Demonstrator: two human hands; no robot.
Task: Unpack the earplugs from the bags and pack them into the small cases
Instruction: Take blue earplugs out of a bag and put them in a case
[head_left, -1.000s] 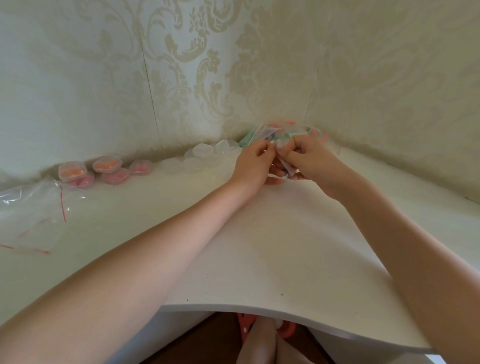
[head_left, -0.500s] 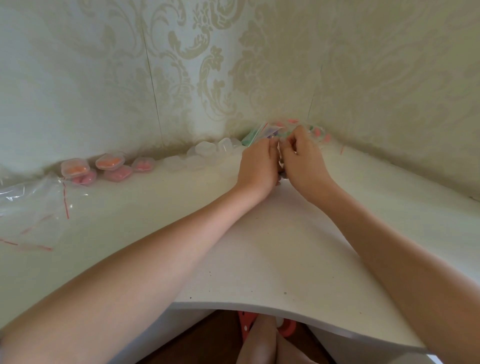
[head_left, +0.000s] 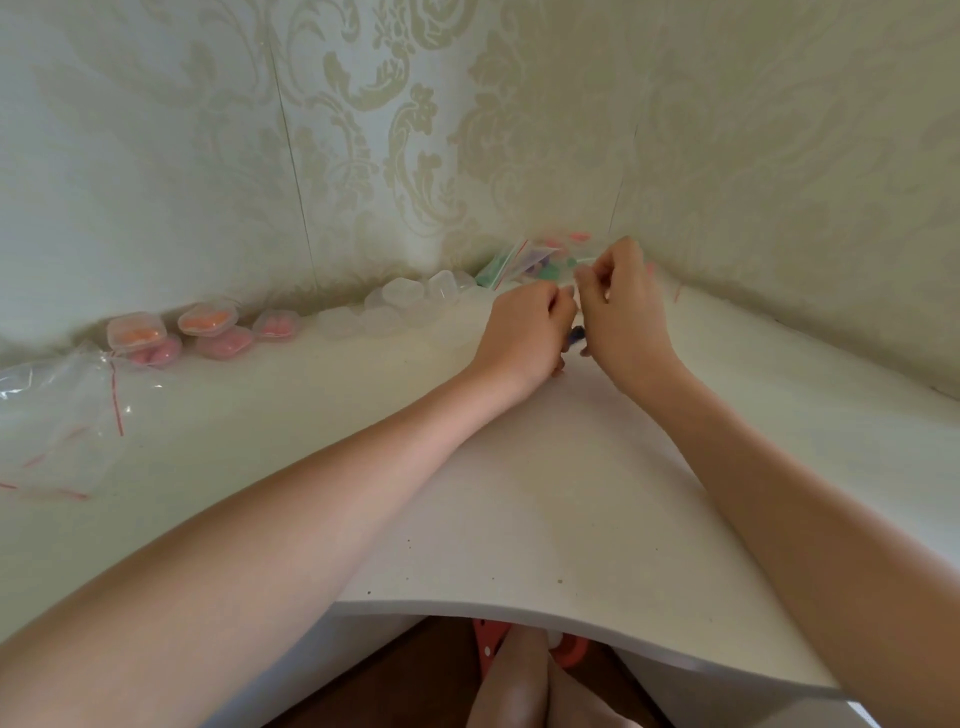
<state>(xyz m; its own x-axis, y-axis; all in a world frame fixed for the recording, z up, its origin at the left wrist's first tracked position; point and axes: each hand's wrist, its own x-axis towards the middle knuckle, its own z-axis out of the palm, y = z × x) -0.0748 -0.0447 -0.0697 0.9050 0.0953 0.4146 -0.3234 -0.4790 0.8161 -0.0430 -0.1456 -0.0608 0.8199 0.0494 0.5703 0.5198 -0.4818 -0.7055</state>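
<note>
My left hand (head_left: 524, 332) and my right hand (head_left: 623, 306) meet near the desk's far corner, fingers curled, pinching a small clear bag (head_left: 575, 312) between them. A dark blue earplug (head_left: 576, 333) shows inside it below my fingers. Behind my hands, a heap of small bags with coloured earplugs (head_left: 524, 260) lies in the corner. Several empty clear cases (head_left: 410, 301) sit along the wall to the left. Further left stand filled cases with orange and pink earplugs (head_left: 182, 335).
Empty clear bags with red zip strips (head_left: 62, 415) lie at the left of the white desk (head_left: 519, 493). Wallpapered walls close the desk at the back and right. The desk's curved front edge runs below, with my legs under it.
Both hands have stayed at the corner while the camera tilted slightly. My right hand has lifted a little and pulled rightward from my left, and the blue earplug now shows between them.
</note>
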